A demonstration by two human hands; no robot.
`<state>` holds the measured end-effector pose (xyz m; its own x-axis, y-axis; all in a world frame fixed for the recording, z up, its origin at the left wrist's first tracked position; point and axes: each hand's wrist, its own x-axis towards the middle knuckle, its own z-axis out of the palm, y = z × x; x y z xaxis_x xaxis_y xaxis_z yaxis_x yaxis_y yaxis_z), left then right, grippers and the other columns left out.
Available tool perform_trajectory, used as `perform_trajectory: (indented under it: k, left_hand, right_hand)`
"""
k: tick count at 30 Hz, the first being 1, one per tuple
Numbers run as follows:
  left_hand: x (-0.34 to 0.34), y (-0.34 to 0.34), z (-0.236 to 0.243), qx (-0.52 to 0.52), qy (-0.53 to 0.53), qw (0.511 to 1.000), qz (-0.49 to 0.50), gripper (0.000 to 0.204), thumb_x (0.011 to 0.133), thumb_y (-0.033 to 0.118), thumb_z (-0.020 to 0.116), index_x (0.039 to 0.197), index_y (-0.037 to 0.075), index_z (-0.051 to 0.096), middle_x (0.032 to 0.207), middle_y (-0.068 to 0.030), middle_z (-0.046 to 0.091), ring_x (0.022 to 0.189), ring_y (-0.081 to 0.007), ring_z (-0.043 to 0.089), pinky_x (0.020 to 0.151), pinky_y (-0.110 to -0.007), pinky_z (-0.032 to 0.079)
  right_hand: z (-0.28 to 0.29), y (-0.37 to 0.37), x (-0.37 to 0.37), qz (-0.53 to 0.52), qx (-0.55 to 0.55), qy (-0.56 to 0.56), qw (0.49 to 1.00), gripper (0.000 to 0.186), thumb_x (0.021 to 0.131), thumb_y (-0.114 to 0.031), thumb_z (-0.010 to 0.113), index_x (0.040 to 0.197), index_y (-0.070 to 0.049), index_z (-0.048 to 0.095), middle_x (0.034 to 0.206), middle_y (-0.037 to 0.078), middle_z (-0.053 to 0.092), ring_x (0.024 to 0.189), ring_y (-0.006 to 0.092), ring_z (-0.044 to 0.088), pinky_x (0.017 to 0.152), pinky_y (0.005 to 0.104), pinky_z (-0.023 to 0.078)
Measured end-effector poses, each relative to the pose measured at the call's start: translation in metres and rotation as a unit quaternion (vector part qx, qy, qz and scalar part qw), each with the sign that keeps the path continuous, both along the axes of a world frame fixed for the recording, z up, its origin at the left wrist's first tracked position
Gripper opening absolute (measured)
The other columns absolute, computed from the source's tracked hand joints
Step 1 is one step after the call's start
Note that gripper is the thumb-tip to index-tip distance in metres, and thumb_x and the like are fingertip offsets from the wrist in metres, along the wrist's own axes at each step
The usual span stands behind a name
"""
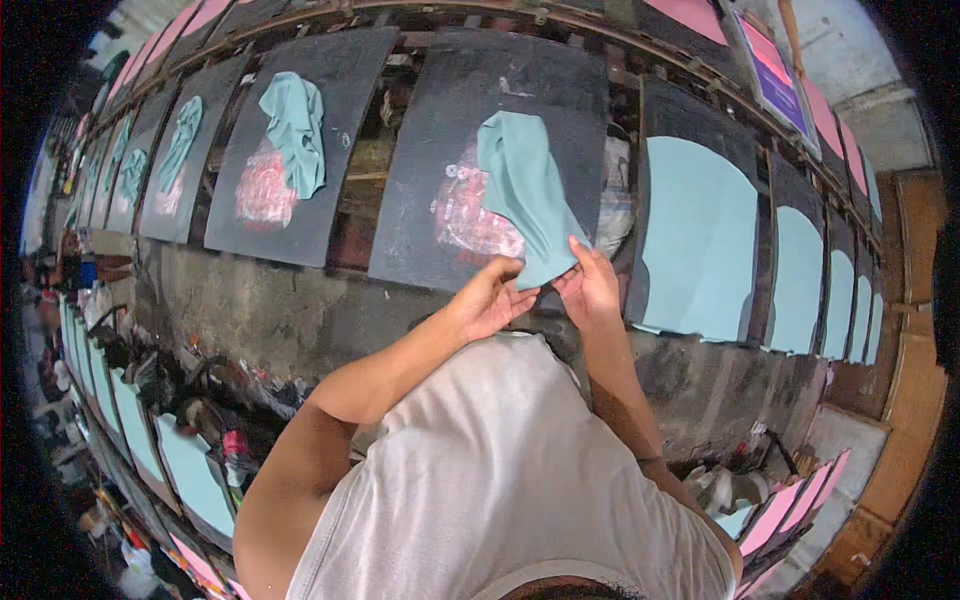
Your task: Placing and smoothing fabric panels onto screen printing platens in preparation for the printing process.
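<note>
A crumpled light teal piece of fabric (525, 180) lies partly on a dark flat board (420, 140) before me, its near end lifted off the board's front edge. At that end my left hand (492, 296) pinches the lower left edge of the cloth. My right hand (590, 283) grips the lower right corner, thumb and fingers closed on it. To the left of the fabric, a reddish-white smeared patch (470, 215) shows on the board, partly hidden under the cloth.
The board (230, 220) to the left carries another bunched teal fabric (297, 130). To the right, a teal panel (700, 235) lies smooth on its board, with several more beyond. A row with pink panels (690, 18) runs behind. More boards with teal panels (195, 475) stand at lower left.
</note>
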<state>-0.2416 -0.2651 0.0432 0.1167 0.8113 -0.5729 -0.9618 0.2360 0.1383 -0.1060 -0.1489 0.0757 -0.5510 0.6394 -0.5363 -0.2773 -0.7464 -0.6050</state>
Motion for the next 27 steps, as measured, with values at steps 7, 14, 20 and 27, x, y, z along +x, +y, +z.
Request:
perform_trajectory:
  k: [7,14,20,27]
  left_hand:
    - [0.004,0.06,-0.028,0.142,-0.059,0.987,0.045,0.047,0.097,0.043,0.049,0.12,0.003,0.051,0.12,-0.0144,0.062,0.113,-0.0265,0.058,0.102,-0.042,0.043]
    - [-0.019,0.053,-0.01,0.014,0.17,0.949,0.264,0.039,0.102,0.036,0.044,0.126,0.005,0.048,0.12,-0.009,0.06,0.115,-0.0216,0.055,0.105,-0.038,0.042]
    - [-0.007,-0.04,0.021,0.039,0.38,0.893,0.238,0.039,0.101,0.036,0.046,0.122,0.004,0.053,0.118,-0.0074,0.06,0.113,-0.0195,0.055,0.101,-0.039,0.043]
    - [0.013,-0.12,-0.039,-0.152,0.292,0.932,0.155,0.012,0.093,0.016,0.062,0.099,0.007,0.056,0.088,-0.0039,0.058,0.082,-0.0176,0.061,0.081,-0.033,0.052]
  right_hand:
    - [0.008,-0.017,0.05,-0.046,0.055,0.018,0.997,0.019,0.092,-0.018,0.065,0.103,-0.003,0.065,0.091,0.002,0.067,0.072,0.0074,0.057,0.067,0.0265,0.048]
    - [0.003,-0.017,0.073,-0.149,0.148,-0.029,0.977,0.025,0.097,-0.024,0.058,0.108,-0.001,0.062,0.101,0.005,0.065,0.085,0.0117,0.059,0.076,0.029,0.048]
    - [-0.003,-0.025,0.071,-0.142,0.111,0.02,0.983,0.03,0.1,-0.028,0.05,0.116,-0.003,0.052,0.116,0.011,0.061,0.107,0.022,0.059,0.09,0.0366,0.046]
    - [-0.044,-0.066,0.096,0.017,-0.004,0.007,1.0,0.033,0.087,-0.006,0.064,0.118,0.001,0.055,0.112,0.012,0.063,0.1,0.0213,0.063,0.083,0.0376,0.053]
